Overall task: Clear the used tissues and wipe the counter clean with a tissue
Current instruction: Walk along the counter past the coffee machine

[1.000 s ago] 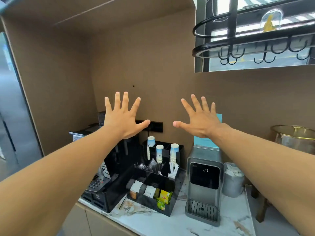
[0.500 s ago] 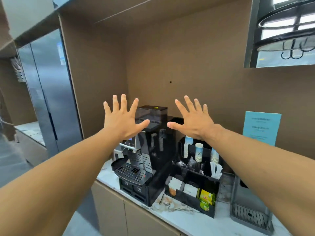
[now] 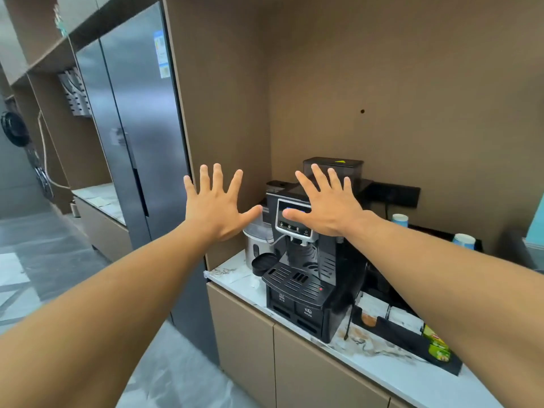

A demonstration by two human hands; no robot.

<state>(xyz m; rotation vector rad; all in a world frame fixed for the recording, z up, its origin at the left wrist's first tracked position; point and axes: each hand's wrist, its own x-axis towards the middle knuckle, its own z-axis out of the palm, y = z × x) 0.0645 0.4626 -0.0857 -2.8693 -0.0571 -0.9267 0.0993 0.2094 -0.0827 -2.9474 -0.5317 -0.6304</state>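
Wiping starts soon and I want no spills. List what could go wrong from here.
1. The coffee machine stands near the counter edge, its small round tray jutting out; a wiping sweep could knock it.
2. The paper cups are light and may tip if brushed.
3. Both the left hand and the right hand are empty; no tissue is in view yet.
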